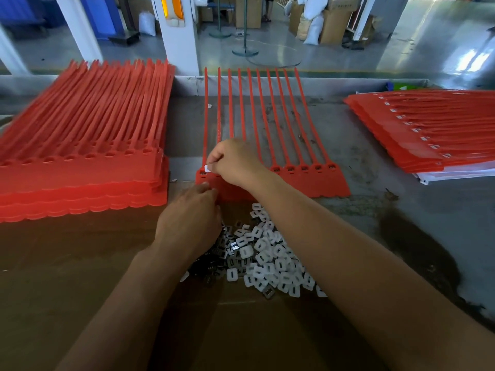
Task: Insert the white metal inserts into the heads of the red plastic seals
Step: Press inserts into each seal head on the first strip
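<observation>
White insert in curled right hand

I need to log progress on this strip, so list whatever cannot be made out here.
1. Head view: several heads of the middle strip are hidden under the right hand, which pinches a white insert, so their fill is unknown.
2. Head view: the left hand shows only its back; whether it holds anything cannot be told.
3. Head view: the left stack and the right stack are cut off by the frame edges.
</observation>
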The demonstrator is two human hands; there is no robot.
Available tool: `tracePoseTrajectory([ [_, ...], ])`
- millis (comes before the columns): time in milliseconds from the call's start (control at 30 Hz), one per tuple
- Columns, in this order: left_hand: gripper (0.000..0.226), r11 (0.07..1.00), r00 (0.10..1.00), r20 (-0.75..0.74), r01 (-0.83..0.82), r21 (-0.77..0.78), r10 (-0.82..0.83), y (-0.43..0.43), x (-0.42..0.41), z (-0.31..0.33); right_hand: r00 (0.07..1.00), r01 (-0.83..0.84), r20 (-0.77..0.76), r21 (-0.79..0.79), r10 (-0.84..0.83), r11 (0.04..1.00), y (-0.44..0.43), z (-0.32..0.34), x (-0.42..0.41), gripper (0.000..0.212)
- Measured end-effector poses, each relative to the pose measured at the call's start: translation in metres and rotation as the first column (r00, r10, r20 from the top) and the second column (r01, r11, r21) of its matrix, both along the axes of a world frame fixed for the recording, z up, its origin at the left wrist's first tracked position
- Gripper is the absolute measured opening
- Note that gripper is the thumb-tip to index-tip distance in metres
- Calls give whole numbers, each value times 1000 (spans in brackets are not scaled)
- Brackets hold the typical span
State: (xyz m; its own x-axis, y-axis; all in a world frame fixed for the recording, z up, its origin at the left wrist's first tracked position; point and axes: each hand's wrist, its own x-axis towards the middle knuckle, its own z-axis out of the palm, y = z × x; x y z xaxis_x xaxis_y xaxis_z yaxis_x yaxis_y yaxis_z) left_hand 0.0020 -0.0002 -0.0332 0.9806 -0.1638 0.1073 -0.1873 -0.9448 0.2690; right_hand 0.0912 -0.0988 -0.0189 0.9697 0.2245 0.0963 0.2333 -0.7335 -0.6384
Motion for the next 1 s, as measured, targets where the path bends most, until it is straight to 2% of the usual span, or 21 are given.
tracePoseTrajectory([
  [467,32,1000,1000,-3,11,1,-11,1,2,-3,998,56,-22,-170,-61,984,15,-9,10,24],
  [1000,31,1000,1000,-2,-5,13,5,1,2,-3,997,71,-33,-134,-76,989,18,-8,14,22],
])
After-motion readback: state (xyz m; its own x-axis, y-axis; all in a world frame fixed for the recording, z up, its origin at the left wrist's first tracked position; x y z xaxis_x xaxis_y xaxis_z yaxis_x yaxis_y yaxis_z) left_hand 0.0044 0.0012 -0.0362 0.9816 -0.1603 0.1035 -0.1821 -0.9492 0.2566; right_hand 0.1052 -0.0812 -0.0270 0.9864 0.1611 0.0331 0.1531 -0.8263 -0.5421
